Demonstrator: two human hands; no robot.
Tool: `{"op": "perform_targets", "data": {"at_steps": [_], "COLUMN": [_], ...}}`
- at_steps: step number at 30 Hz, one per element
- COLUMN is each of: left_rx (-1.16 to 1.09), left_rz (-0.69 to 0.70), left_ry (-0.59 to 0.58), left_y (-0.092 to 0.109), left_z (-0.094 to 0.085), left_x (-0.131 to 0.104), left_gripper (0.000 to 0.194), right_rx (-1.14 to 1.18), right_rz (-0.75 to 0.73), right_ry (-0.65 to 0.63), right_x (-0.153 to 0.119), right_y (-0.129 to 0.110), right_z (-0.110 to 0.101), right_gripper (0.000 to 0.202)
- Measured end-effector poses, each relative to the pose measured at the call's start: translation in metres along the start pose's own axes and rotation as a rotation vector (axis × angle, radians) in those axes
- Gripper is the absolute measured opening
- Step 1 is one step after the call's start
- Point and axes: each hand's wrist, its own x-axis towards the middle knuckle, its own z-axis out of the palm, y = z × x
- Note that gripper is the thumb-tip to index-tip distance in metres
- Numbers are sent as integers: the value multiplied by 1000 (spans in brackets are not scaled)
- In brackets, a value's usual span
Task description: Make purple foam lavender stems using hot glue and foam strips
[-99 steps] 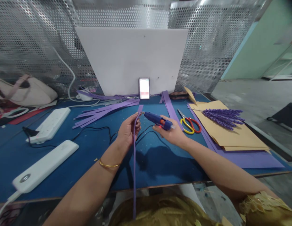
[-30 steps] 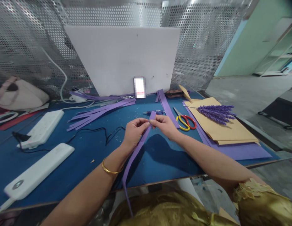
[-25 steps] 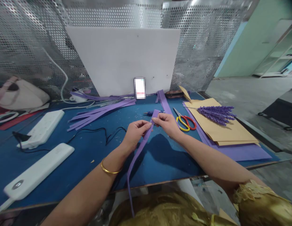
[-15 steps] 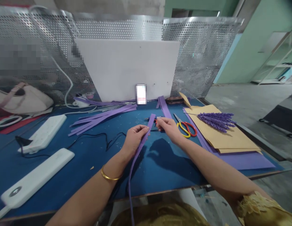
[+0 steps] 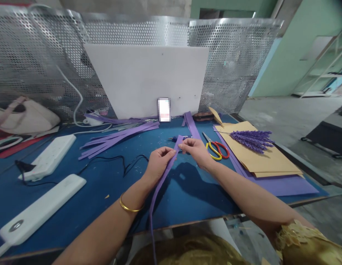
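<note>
A long purple strip [image 5: 163, 177] runs from between my hands down past the table's front edge. My left hand [image 5: 160, 162] pinches it near its upper end, thumb on top. My right hand [image 5: 195, 150] has its thumb and fingertips closed on the strip's right edge, close to the left thumb. Just behind the hands lies a dark blue tool [image 5: 175, 139], partly covered by the strip. Scissors [image 5: 215, 148] with one yellow and one red handle rest right of my right hand. Several cut purple strips [image 5: 118, 137] lie fanned out at the back left.
Brown paper sheets [image 5: 259, 162] on purple sheets [image 5: 293, 187] bear a purple flower bunch [image 5: 252, 140] at the right. White power strips [image 5: 49, 156] and a black cord [image 5: 104, 158] occupy the left. A phone [image 5: 164, 109] leans on a white board [image 5: 148, 79].
My right hand has moved slightly left and its fingertips now meet the strip's edge. The left hand still pinches the strip. The view has shifted slightly.
</note>
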Motion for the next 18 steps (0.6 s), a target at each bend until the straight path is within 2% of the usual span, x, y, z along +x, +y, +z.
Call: {"op": "perform_targets", "data": {"at_steps": [5,10,14,18], "left_rx": [-34,-119,-131,-90], "left_rz": [-26,-104,-115,-82], "left_ry": [16,63,54,37], "left_y": [0,-1,-1,-1], "left_z": [1,0,0,1], "left_x": [0,3,2,1], "left_gripper": [25,29,30,30], "right_rx": [26,49,-4,-42], "right_rz": [-55,-142,-91,-36], "right_ry": [-1,61,47,-18], "right_x": [3,5,3,0], "right_y": [0,-1,-1,-1], "right_z": [-6,-11,-6,0], "right_gripper": [38,45,60,46]}}
